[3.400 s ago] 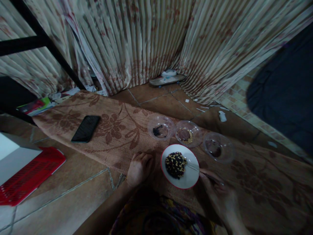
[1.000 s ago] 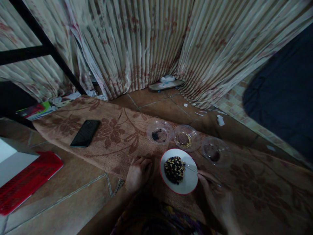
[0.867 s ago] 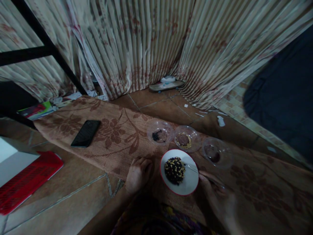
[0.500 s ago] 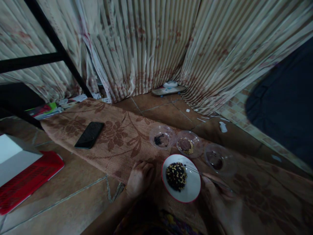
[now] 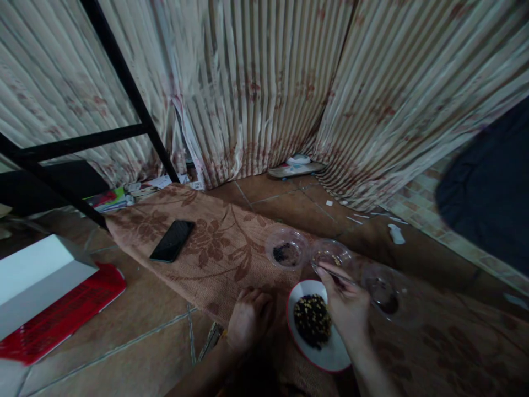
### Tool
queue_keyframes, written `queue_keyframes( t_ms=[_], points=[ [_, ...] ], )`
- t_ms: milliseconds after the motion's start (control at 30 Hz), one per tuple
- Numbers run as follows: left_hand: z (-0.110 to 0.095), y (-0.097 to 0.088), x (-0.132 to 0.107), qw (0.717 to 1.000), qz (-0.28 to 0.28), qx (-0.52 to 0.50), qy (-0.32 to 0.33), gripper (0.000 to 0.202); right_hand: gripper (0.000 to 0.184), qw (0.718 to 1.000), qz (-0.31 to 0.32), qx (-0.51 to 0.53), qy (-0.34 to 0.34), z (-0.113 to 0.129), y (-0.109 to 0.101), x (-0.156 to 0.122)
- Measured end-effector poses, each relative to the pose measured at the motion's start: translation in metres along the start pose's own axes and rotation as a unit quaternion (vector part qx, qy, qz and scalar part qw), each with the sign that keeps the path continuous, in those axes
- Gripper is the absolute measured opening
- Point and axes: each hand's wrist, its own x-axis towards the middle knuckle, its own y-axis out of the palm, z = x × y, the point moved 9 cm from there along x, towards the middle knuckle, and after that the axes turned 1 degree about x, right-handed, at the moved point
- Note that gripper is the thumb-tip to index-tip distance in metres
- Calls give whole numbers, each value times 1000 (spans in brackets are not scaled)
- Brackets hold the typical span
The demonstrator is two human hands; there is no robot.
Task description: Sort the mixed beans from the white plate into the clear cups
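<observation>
A white plate with a red rim (image 5: pixel 330 358) lies on the brown flowered mat (image 5: pixel 215 248), heaped with mixed dark and yellow beans (image 5: pixel 312 320). My right hand (image 5: pixel 345 303) is above the plate's far edge, pinched on thin metal tweezers (image 5: pixel 330 271) whose tips reach into the middle clear bowl (image 5: pixel 332 252) of yellow beans. To its left stands a clear bowl (image 5: pixel 286 248) with dark beans, to its right a third clear bowl (image 5: pixel 392 289) with reddish beans. My left hand (image 5: pixel 250 320) rests curled on the mat left of the plate, holding nothing.
A black phone (image 5: pixel 172 248) lies on the mat further left. A red tray (image 5: pixel 61 314) under a white box (image 5: pixel 37 275) sits on the tile floor at left. Striped curtains (image 5: pixel 264 82) and a black frame (image 5: pixel 124 88) stand behind. A sandal (image 5: pixel 295 167) lies by the curtain.
My right hand has risen from the plate's right side and carried the tweezers forward to the middle bowl. The camera has tilted up and left. My left hand has stayed put.
</observation>
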Motion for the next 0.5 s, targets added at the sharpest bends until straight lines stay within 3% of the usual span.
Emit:
queue_keyframes(
  t_ms=[100,300,500],
  points=[
    [1,1,0,1000,4,-1,-2,17,30,999,-20,-32,9,1,-18,-9],
    [1,2,1,1000,18,2,-6,18,31,992,-83,-72,66,-6,-77,-40],
    [1,2,2,1000,18,-1,3,19,33,981,-78,-138,112,-37,-122,-78]
  ],
)
